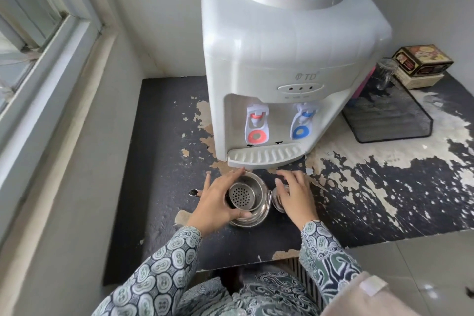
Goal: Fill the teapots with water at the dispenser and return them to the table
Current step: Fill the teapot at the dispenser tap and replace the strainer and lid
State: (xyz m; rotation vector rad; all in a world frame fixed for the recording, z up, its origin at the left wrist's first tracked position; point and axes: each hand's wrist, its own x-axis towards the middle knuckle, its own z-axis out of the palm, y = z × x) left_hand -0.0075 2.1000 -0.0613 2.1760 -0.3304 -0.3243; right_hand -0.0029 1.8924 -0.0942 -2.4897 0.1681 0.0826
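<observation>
The left hand (218,200) gripped the open teapot (247,202) on the table (164,161), at 6 o'clock from the dispenser (282,72). The right hand (295,195) lay relaxed on its lid (278,200). Under the tap, the strainer might cause splashing.

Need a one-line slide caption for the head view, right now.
Left hand grips open teapot, right hand on lid, before dispenser.
</observation>
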